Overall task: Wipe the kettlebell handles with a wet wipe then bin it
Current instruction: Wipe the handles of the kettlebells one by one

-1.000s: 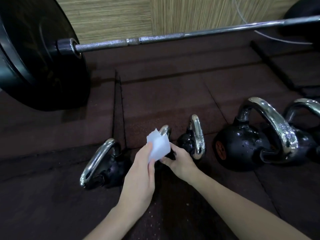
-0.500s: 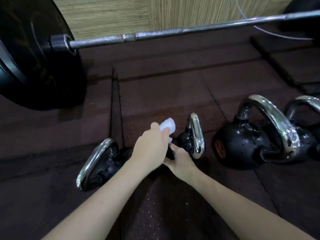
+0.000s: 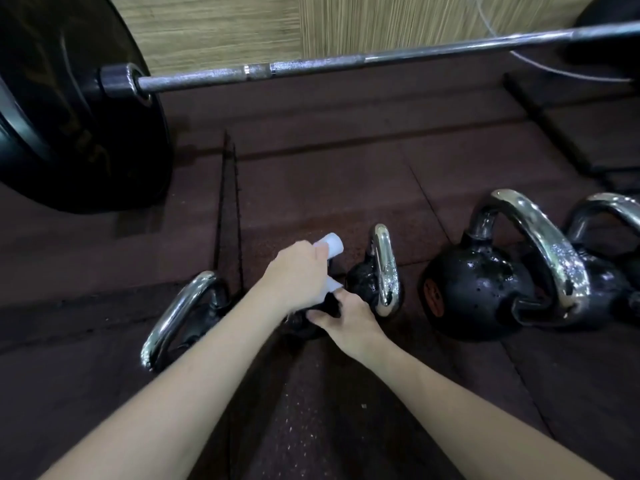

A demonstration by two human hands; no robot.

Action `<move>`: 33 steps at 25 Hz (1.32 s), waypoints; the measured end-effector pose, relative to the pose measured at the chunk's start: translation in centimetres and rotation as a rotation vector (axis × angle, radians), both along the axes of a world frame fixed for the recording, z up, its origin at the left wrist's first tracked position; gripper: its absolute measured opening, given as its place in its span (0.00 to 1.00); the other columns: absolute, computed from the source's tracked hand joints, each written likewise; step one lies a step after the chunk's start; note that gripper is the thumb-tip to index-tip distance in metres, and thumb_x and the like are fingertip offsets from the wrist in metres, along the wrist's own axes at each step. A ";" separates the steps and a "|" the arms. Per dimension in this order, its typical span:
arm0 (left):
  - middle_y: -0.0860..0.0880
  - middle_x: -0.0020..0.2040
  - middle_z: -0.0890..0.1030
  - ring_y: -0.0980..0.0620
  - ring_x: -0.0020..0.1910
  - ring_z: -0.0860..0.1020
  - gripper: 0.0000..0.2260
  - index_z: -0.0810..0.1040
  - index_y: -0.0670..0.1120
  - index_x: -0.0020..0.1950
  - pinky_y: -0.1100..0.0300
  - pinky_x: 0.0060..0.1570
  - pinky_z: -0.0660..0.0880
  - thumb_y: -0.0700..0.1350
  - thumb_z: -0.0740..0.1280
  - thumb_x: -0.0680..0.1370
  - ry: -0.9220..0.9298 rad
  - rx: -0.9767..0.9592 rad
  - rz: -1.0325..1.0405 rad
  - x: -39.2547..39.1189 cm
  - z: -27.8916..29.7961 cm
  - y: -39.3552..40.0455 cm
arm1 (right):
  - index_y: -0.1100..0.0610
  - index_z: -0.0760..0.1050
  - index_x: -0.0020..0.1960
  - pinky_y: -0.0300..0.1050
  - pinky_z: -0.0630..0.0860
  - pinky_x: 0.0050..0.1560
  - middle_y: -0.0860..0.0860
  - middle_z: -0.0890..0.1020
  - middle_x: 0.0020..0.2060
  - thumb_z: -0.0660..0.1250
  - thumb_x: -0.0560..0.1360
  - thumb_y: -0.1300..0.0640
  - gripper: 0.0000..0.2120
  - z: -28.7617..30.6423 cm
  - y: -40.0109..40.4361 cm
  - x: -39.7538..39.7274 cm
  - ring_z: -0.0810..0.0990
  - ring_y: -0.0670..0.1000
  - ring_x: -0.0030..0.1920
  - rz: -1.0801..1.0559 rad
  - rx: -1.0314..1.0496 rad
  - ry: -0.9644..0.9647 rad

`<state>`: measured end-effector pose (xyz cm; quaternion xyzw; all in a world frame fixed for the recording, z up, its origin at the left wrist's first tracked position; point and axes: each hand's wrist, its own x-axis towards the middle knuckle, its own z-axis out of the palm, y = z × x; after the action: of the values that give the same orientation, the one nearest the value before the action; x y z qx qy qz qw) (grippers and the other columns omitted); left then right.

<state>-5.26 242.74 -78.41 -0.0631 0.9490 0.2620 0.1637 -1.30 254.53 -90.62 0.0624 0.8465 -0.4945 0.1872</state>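
Observation:
Several black kettlebells with chrome handles sit in a row on the dark rubber floor. My left hand [image 3: 298, 271] is closed around a white wet wipe [image 3: 330, 244], which is wrapped over the handle of a small kettlebell; that handle is hidden under the hand. My right hand [image 3: 344, 318] grips the black body of this same kettlebell [image 3: 313, 322] from the right. Another small kettlebell [image 3: 379, 271] stands just right of my hands. A further one [image 3: 180, 315] lies to the left, and a large one [image 3: 485, 289] to the right.
A barbell bar [image 3: 346, 60] crosses the top of the view, with a big black plate [image 3: 69, 109] at the far left. Behind it is a wood-grain wall. A further kettlebell [image 3: 613, 237] sits at the right edge. A white cable [image 3: 540, 65] lies at the back right.
My left hand turned over and closed the unfolded wipe around the small kettlebell's handle. My right hand stayed on the kettlebell's body.

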 end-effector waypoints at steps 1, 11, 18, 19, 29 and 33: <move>0.41 0.57 0.76 0.38 0.56 0.77 0.15 0.74 0.44 0.68 0.45 0.56 0.75 0.41 0.53 0.85 -0.053 -0.002 -0.037 -1.3 0.6 0.4 | 0.49 0.75 0.72 0.39 0.74 0.61 0.45 0.84 0.57 0.76 0.75 0.49 0.26 0.1 0.0 -0.1 0.82 0.48 0.62 -0.008 -0.006 -0.017; 0.52 0.39 0.74 0.46 0.39 0.77 0.11 0.69 0.47 0.46 0.52 0.40 0.73 0.45 0.53 0.86 0.274 0.038 0.032 5.8 -1.1 -2.0 | 0.47 0.62 0.82 0.38 0.66 0.70 0.43 0.77 0.71 0.75 0.76 0.47 0.38 -0.2 0.2 0.1 0.72 0.45 0.72 -0.006 -0.049 -0.074; 0.50 0.46 0.74 0.48 0.39 0.73 0.07 0.68 0.45 0.51 0.52 0.41 0.71 0.42 0.52 0.85 0.307 -0.048 -0.038 1.4 -1.1 0.2 | 0.42 0.65 0.80 0.47 0.74 0.71 0.43 0.83 0.64 0.73 0.71 0.38 0.39 -0.5 0.0 -0.1 0.79 0.46 0.67 0.036 0.011 -0.025; 0.51 0.46 0.77 0.48 0.42 0.77 0.10 0.70 0.46 0.52 0.51 0.45 0.74 0.45 0.51 0.86 0.325 -0.058 -0.066 2.2 -1.0 -0.3 | 0.42 0.65 0.79 0.47 0.74 0.72 0.42 0.83 0.64 0.72 0.70 0.37 0.40 -0.5 0.0 -0.1 0.79 0.45 0.67 0.032 -0.001 -0.026; 0.45 0.51 0.75 0.47 0.40 0.70 0.04 0.64 0.44 0.49 0.55 0.38 0.64 0.36 0.56 0.82 0.147 -0.067 -0.059 -0.5 -0.4 0.9 | 0.43 0.66 0.79 0.43 0.71 0.73 0.39 0.80 0.64 0.75 0.73 0.41 0.38 -0.5 -0.3 -0.2 0.76 0.42 0.68 -0.001 0.019 -0.040; 0.48 0.57 0.73 0.47 0.54 0.77 0.09 0.69 0.44 0.62 0.57 0.44 0.69 0.39 0.54 0.83 0.205 -0.161 -0.041 3.0 -0.9 0.1 | 0.43 0.65 0.80 0.48 0.71 0.75 0.42 0.80 0.68 0.74 0.71 0.38 0.41 -0.2 -0.4 -0.2 0.75 0.45 0.71 0.013 0.025 -0.061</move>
<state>-2.30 242.82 -79.33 -0.0297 0.9798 0.1867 0.0657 -1.51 254.17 -90.77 0.0742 0.8469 -0.4806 0.2152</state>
